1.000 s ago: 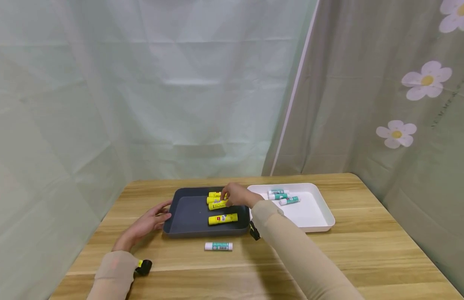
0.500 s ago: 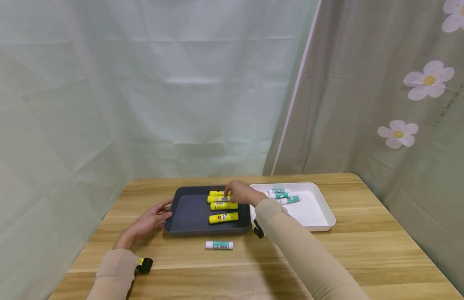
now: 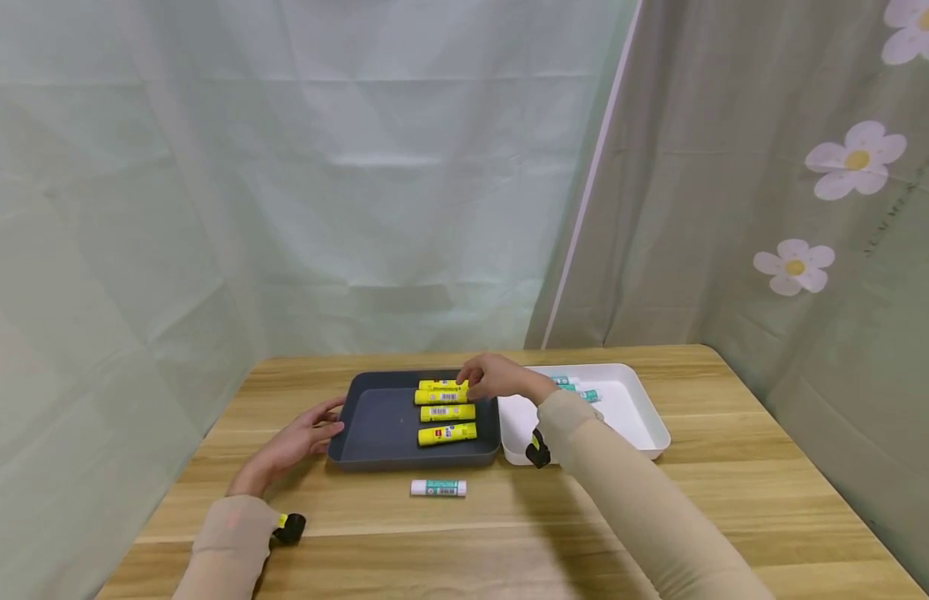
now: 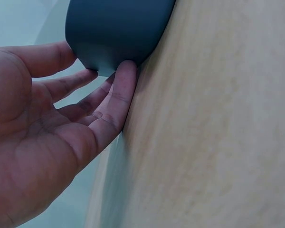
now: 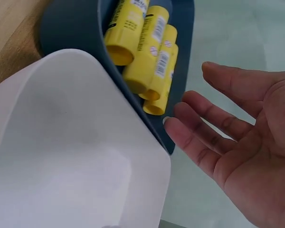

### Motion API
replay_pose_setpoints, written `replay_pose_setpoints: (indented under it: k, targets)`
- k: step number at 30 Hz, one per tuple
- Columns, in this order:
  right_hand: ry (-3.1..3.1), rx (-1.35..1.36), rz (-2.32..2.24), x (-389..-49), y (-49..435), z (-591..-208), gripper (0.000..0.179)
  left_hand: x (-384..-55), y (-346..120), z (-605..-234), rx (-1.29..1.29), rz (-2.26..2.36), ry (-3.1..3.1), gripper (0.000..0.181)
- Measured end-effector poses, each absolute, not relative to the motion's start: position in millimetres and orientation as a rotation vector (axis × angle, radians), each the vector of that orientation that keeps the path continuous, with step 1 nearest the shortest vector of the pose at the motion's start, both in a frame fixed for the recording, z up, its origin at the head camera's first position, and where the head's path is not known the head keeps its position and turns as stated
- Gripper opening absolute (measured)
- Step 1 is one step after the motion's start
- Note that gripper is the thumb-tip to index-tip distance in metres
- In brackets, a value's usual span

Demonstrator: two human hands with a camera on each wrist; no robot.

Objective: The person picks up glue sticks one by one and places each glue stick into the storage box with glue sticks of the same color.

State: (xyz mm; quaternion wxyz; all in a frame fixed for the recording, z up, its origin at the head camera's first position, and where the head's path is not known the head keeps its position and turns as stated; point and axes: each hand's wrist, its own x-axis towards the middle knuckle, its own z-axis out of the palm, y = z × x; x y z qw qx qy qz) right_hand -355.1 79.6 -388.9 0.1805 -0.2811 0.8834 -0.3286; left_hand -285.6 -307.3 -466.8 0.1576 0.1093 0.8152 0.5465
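Note:
My left hand [image 3: 293,447] touches the left side of the dark grey tray [image 3: 377,425] with loosely extended fingers. In the left wrist view its fingertips meet the tray wall [image 4: 114,33] near the tabletop. Several yellow glue sticks lie in a column along the tray's right half, the nearest glue stick [image 3: 447,434] slightly tilted. Over the tray's far right corner is my right hand [image 3: 500,377], fingers loosely bent. The right wrist view shows nothing in that hand [image 5: 242,137], its fingertips close to the ends of the yellow sticks [image 5: 156,107].
A white tray [image 3: 632,425] stands against the dark tray's right side. White-and-green glue sticks [image 3: 587,396] lie in it, partly hidden by my right arm. Another white-and-green glue stick [image 3: 438,488] lies on the wooden table [image 3: 374,550] in front of the dark tray. Curtains hang behind.
My right hand has let go of a yellow glue stick in the dark tray and moved right and back, uncovering the row of sticks. The left hand has stayed at the tray's side.

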Motion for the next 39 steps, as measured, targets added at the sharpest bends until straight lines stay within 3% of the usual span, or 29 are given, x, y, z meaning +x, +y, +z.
replay_pose_setpoints:
  k: [39]
  targets:
    - [2.342, -0.951, -1.139, -304.4, 105.3, -377.0, 0.039, -282.9, -307.0, -463.0, 0.305, 1.565, 2.332, 0.065]
